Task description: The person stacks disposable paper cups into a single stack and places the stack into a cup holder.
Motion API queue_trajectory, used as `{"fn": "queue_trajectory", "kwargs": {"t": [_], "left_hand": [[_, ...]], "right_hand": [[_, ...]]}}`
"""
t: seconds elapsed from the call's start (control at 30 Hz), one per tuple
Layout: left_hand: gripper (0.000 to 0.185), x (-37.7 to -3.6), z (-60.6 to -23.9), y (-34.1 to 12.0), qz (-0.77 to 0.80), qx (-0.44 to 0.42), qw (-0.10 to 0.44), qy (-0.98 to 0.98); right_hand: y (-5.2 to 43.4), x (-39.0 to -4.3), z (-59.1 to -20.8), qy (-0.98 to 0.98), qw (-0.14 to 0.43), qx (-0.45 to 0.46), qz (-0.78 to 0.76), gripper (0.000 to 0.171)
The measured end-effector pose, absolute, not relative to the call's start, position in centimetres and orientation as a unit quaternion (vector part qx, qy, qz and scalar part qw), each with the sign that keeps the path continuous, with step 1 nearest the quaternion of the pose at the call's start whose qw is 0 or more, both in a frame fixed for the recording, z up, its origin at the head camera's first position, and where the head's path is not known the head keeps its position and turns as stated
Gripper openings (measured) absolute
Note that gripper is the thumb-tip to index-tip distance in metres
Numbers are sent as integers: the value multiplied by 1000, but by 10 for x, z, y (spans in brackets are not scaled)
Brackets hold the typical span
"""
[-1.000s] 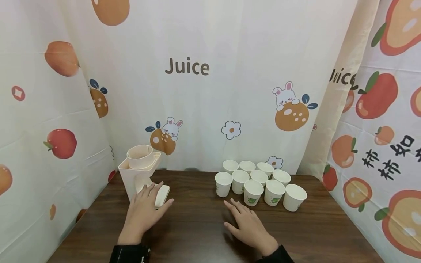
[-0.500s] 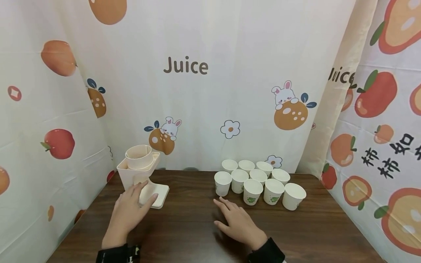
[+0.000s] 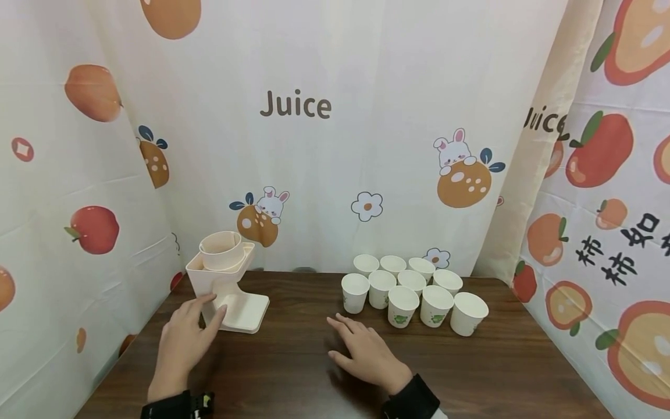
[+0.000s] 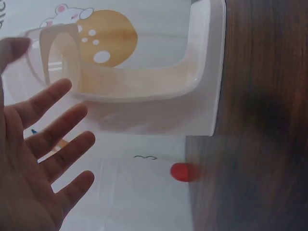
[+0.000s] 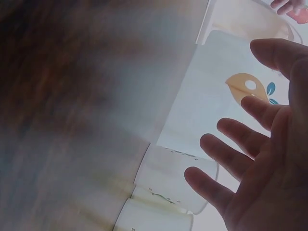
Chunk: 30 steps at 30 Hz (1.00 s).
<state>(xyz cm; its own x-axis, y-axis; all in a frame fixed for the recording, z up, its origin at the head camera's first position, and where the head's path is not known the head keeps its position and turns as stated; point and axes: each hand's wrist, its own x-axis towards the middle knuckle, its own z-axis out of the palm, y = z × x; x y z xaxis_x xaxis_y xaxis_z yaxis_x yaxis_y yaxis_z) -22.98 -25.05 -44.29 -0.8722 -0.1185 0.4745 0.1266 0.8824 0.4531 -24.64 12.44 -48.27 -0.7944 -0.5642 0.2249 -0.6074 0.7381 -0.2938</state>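
A cream plastic stand is at the left of the table, with a flat base, an upright and a box-like top. A round cream ring or cup sits in that top. My left hand hovers at the near left side of the stand, fingers spread and holding nothing. In the left wrist view, the stand appears beyond the fingers. My right hand is held over the table with fingers extended, just in front of several white paper cups with green prints. Cups also show past its fingers in the right wrist view.
The dark wooden table meets a white fruit-printed curtain at the back. More of this cloth hangs at both sides. The paper cups stand upright in close rows at the right of centre.
My left hand has drawn back left from over the stand's base, uncovering it. My right hand has shifted a little left. The stand and cups keep their places.
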Motion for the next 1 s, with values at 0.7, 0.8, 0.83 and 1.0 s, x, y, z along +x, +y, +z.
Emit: {"fn": "queue_trajectory", "kwargs": {"t": [0.7,0.8,0.83,1.0], "left_hand": [[83,-266,-455,-267,-437,109,187,-873],[85,-272,-455,-269,-441,104,173,-875],[85,-274,-455,-270,-441,103,167,-876],[85,-277,-456,-271,-446,98,128,-880]], "right_hand": [[116,-249,-479,-930,21,320,179,61],[115,-248,-479,-930,17,322,176,61],[115,-248,-479,-930,15,324,175,61],[115,-246,-481,-928,12,331,170,61]]}}
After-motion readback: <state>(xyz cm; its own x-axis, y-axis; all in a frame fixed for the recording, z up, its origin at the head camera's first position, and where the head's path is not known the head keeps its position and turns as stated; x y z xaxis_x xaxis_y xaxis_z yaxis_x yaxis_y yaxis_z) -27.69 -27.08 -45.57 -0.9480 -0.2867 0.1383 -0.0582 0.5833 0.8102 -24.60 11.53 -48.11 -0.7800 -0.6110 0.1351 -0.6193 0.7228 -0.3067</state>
